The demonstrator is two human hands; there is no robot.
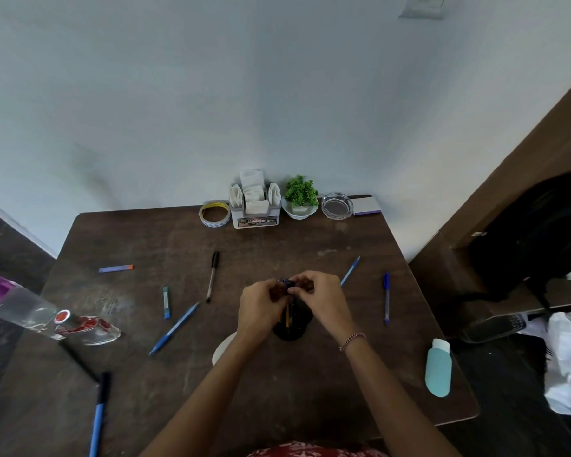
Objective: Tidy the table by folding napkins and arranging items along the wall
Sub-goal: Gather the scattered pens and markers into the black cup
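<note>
My left hand (pixel 261 308) and my right hand (pixel 320 300) meet over a black pen holder (pixel 292 328) in the middle of the brown table (pixel 310 245). Both pinch the blue tops of pens (pixel 287 284) that stand in the holder. Against the wall stand a tape roll (pixel 214 213), a napkin holder (pixel 255 206) with folded white napkins, a small green plant (pixel 300 196) in a white bowl, a glass ashtray (pixel 337 205) and a small flat box (pixel 367 206).
Loose pens lie around: a black one (pixel 212 276), blue ones (pixel 173 328) (pixel 350 271) (pixel 386 298) (pixel 99 413). Two small sticks (pixel 116 268) (pixel 166 301) lie on the left. A glass bottle (pixel 86 326) and a purple-lidded bottle (pixel 10 301) lie far left, a teal bottle (pixel 438 367) at the right edge.
</note>
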